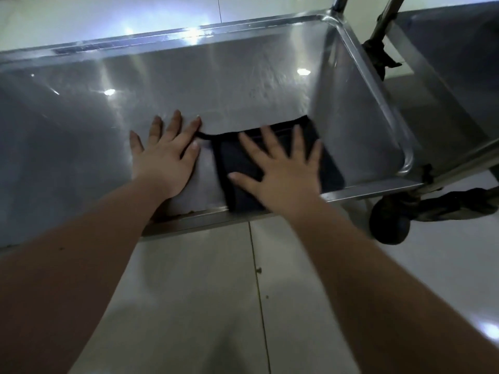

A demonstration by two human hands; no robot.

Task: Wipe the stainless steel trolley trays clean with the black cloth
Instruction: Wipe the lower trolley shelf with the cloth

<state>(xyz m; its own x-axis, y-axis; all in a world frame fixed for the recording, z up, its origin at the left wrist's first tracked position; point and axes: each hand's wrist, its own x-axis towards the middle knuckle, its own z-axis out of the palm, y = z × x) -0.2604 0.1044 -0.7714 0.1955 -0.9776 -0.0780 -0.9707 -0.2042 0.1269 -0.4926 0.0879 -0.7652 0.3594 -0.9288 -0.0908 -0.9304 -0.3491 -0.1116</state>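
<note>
The black cloth (228, 157) lies folded flat under your right hand (283, 171) on the floor of the stainless steel tray (216, 85). The tray's end wall (351, 117) is just off your little finger, and the near rim (364, 190) is just behind the heel of your palm. That hand is spread wide with straight fingers, pressing the cloth down rather than pinching it. Your left hand (164, 155) is likewise spread and flat on bare steel, on the thumb side of the cloth. A thin black strip (208, 135) trails from the cloth's far corner to that hand's index fingertip (197, 122); whether they touch you cannot tell from here. This looks like a wiping stroke in the tray's corner. Press through the whole palm so the fold slides as one pad and does not bunch under your fingers. Work it right against the end wall and into the rounded seam beside your little finger, where grime likely gathers. Then draw long overlapping passes away from that wall towards your left hand, and push out to the mottled patch (256, 85) beyond your fingertips. Lift the left hand before the cloth arrives, since a bare palm probably leaves prints. The brownish specks (186, 212) on the rim beside your left wrist seem to need a firmer rub.
</note>
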